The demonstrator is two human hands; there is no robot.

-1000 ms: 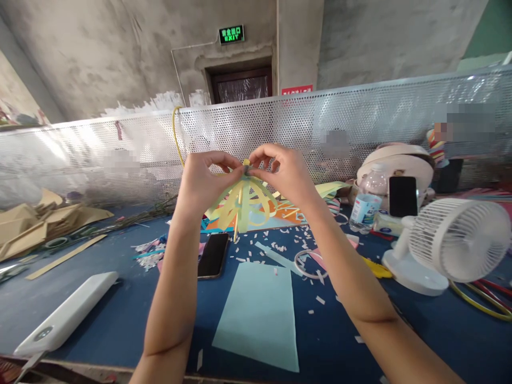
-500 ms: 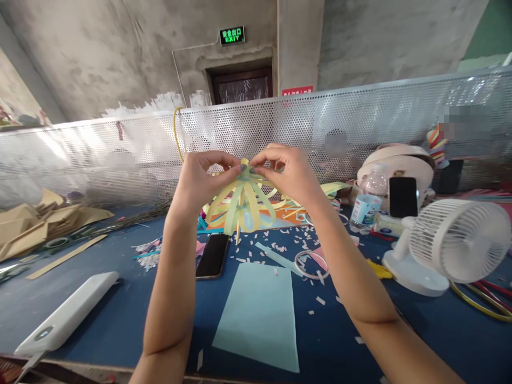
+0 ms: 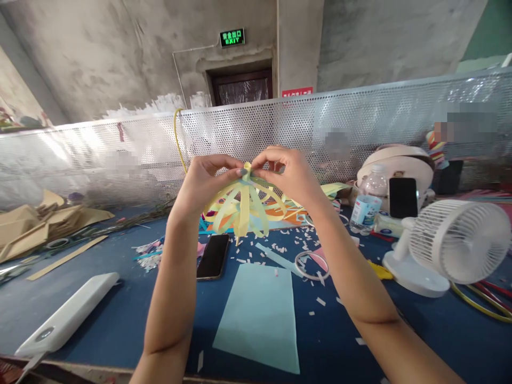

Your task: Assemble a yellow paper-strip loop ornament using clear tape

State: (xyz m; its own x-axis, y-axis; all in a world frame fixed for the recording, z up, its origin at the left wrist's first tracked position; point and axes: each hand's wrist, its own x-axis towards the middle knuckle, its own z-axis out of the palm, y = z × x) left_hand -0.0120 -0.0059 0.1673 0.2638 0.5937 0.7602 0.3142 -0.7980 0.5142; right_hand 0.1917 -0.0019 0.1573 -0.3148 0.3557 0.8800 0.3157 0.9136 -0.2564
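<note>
Paper lantern, a ball of curved yellow and pale green strips, hangs in the air above the bench, held up between both hands in front of the perforated screen. Left hand pinches its top from one side and right hand from the other; the fingers of each are pressed together on the gathered strip ends, where a small yellow tab pokes up. How the strips are joined at that top is hidden by the fingertips. A thin stick tip shows below the lantern, but the rest of it is lost among the strips.

Under the lantern lies a black phone, its upper end partly covered by the strips. Just beside it, nearer the camera, is a pale blue sheet, with white paper scraps scattered beyond. A tape ring lies near the right forearm, which hides part of it. A white power bank sits well to the left, and tan paper is heaped at the far left. On the right stand a white fan, a bottle and a second, upright phone. Patches on the screen are blurred and cannot be made out.
</note>
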